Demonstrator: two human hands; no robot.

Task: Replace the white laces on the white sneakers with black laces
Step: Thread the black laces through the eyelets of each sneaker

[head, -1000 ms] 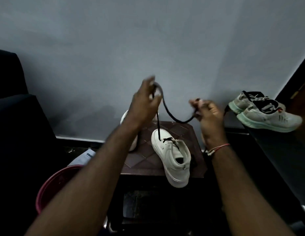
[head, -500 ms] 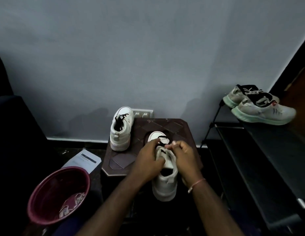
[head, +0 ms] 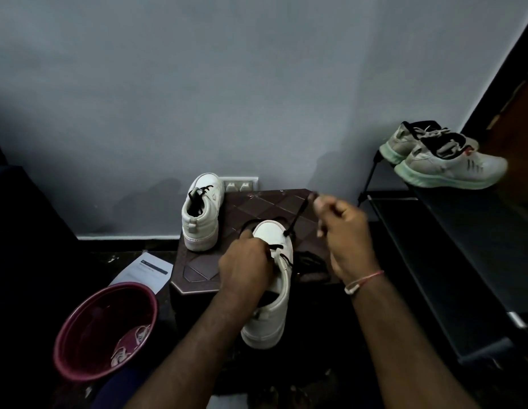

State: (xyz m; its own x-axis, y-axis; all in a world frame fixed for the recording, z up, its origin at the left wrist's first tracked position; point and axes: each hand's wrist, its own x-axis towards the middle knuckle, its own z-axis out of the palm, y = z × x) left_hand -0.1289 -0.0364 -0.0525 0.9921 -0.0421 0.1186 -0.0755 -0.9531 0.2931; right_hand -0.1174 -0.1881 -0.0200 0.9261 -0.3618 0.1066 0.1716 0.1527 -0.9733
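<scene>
Both hands apart now; right hand (head: pixel 344 228) pinching black lace (head: pixel 296 215) (taut); left hand (head: pixel 246 261) gripping sneaker (head: pixel 274 290).

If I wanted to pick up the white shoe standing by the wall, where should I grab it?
Probably by the heel. The far white sneaker stands upright on the brown stool with its heel toward you and its toe to the wall. Come from the near side and close your grip over the heel collar, thumb inside the opening. The black lace hangs loose there, so keep clear of it.
</scene>
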